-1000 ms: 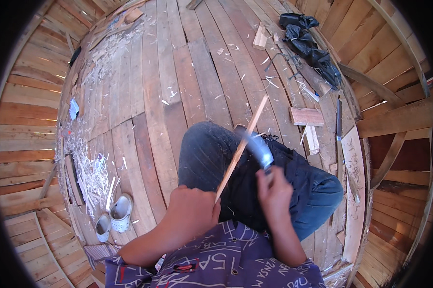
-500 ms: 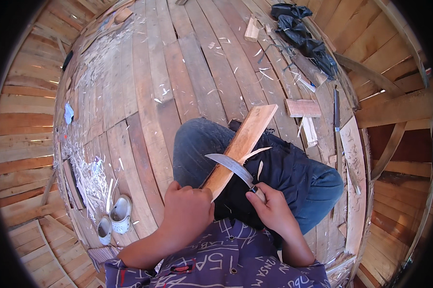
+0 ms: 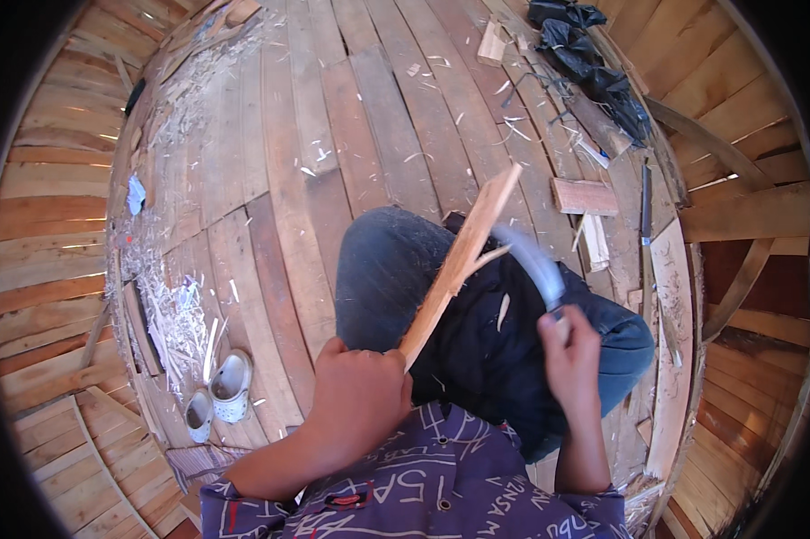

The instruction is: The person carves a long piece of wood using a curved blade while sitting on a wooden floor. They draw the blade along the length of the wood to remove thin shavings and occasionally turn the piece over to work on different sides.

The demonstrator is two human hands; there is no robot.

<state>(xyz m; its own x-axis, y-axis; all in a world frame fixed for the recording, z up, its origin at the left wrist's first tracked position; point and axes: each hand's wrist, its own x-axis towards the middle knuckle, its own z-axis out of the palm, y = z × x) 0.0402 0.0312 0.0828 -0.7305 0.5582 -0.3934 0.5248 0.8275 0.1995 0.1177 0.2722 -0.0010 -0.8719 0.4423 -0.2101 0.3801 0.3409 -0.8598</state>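
Plank flooring (image 3: 351, 117) carries shavings (image 3: 176, 314), white clogs (image 3: 230, 386), offcut (image 3: 585, 196).

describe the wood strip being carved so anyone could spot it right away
Start at the person's dark blue trousers in the middle of the plank floor. Rising from the left hand across them is a long, flat, pale wood strip. Unlike the offcuts lying on the floor, it is held tilted, with a splinter peeling off its side.

Thin, partly split wooden slat (image 3: 459, 265) tilted up over the lap; curved blurred blade (image 3: 532, 262) just beside it.
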